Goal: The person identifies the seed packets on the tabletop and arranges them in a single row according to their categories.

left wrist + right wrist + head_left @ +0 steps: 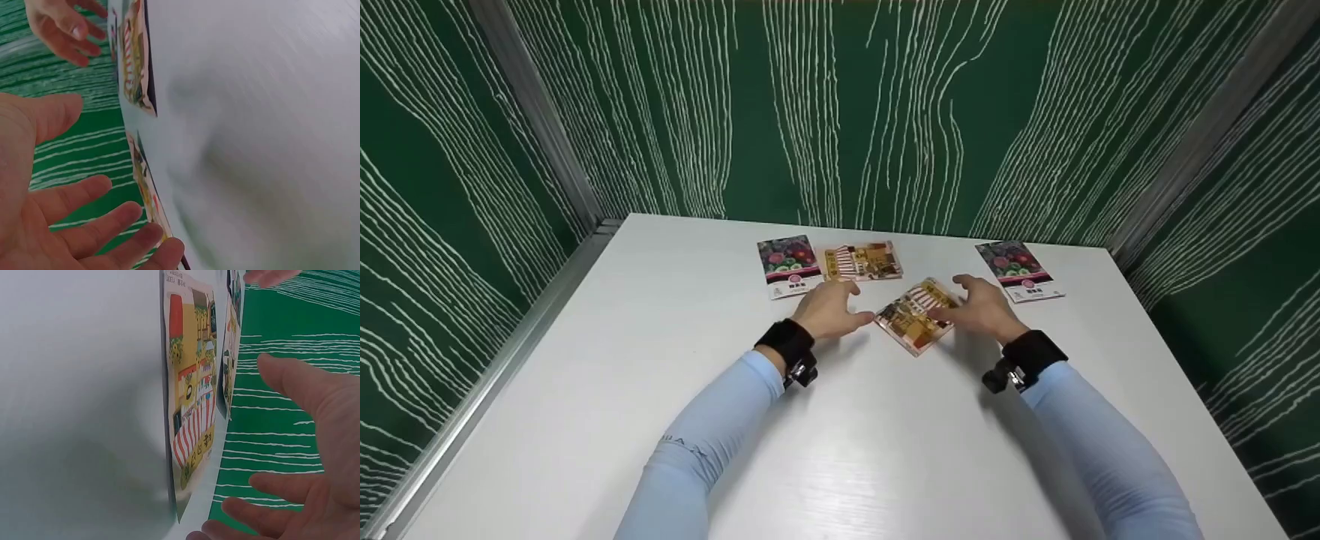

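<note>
A flat yellow packet with a red-and-white striped awning print (915,322) lies tilted on the white table between the two hands. My left hand (826,311) hovers at its left corner, fingers spread, and holds nothing; the left wrist view shows the loose fingers and thumb apart. Over the packet's right edge reaches my right hand (984,309), its thumb above the print. In the right wrist view a gap shows between the right thumb (287,379) and the packet (191,388), and that hand grips nothing. Behind them lies a similar yellow packet (874,260).
Left of the rear yellow packet lies a dark packet with a fruit-or-vegetable picture (787,259); a matching dark packet (1016,264) lies at the right. Green walls with white lines (885,112) rise behind the table (840,442) and on both sides.
</note>
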`<state>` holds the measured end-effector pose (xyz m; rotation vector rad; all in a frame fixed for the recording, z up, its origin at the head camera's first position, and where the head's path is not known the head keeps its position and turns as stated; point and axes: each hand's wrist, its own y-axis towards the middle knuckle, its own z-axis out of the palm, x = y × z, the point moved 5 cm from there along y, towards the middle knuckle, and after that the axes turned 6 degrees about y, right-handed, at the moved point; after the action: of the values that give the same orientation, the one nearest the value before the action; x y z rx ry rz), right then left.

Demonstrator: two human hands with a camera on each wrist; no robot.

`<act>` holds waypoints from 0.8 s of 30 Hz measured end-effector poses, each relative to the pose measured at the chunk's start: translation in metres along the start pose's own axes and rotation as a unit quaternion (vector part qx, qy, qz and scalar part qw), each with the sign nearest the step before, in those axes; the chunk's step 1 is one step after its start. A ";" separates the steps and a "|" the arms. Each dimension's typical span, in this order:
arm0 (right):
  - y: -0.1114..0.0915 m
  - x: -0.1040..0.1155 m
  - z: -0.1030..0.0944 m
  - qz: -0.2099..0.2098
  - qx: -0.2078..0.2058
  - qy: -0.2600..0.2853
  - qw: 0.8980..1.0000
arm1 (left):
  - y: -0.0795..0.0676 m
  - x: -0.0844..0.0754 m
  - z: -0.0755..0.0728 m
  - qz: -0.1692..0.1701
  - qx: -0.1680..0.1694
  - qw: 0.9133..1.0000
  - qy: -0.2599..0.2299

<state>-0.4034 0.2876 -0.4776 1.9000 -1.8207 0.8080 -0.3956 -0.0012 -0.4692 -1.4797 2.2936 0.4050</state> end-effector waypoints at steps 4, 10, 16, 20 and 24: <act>0.001 0.002 0.006 0.008 -0.002 -0.015 1.000 | 0.006 -0.013 0.010 0.014 0.006 1.000 0.002; 0.003 0.003 0.011 0.026 0.002 -0.025 0.999 | 0.013 -0.026 0.026 0.000 0.013 1.000 0.012; 0.004 0.001 0.012 0.026 -0.006 -0.046 0.999 | 0.022 -0.039 0.037 0.001 0.004 0.997 0.071; 0.006 0.000 0.013 0.035 -0.004 -0.059 0.998 | 0.028 -0.045 0.044 -0.008 0.002 0.995 0.100; 0.008 -0.001 0.013 0.055 0.004 -0.068 0.996 | 0.033 -0.050 0.050 -0.023 0.002 0.992 0.126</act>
<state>-0.4094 0.2791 -0.4887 1.9165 -2.0206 0.7386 -0.3993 0.0741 -0.4892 -1.6612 2.4435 0.2106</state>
